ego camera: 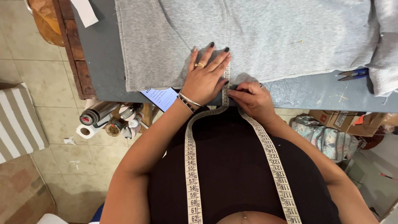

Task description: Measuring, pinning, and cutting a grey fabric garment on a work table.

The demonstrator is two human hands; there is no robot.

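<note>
Your left hand (205, 79) lies flat, open on the grey garment (257, 37) at the desk's (99, 62) near edge, right hand (251, 97) pinching the measuring tape (226, 85); slackening could skew it.

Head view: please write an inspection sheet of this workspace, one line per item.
Surface: dark grey table, wooden edge at its left.
Job's things: grey fabric spread flat; measuring tape laid over its lower hem, the rest hanging round the person's neck.
Clutter: blue-handled snips on the table; thread spools below it.
Grippers: left hand flat on tape and fabric; right hand pinches the tape at the table edge.
Cables: nothing seen.
Surroundings: tiled floor, striped cushion, cardboard boxes.
</note>
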